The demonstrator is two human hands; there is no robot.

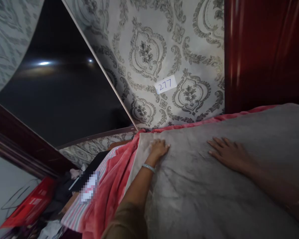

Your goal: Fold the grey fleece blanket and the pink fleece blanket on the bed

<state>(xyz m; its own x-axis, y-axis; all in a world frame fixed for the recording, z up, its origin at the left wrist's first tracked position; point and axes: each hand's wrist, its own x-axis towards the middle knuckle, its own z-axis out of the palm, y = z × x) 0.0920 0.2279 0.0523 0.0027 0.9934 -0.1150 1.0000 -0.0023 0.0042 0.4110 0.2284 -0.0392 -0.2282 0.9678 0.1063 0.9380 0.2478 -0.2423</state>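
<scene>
A grey blanket lies spread over a red blanket, whose edge shows along the wall and the left side. Near the grey blanket's far left corner, my left hand presses on the cloth, fingers slightly bent and thumb apart. A light band circles that wrist. Farther right, my right hand rests flat on the same blanket with fingers spread. Neither hand appears to hold anything.
Patterned wallpaper with a paper label reading 277 rises behind the blankets. A large black screen stands at the left, and a dark red panel at the right. Lower left are a red bag and striped cloth.
</scene>
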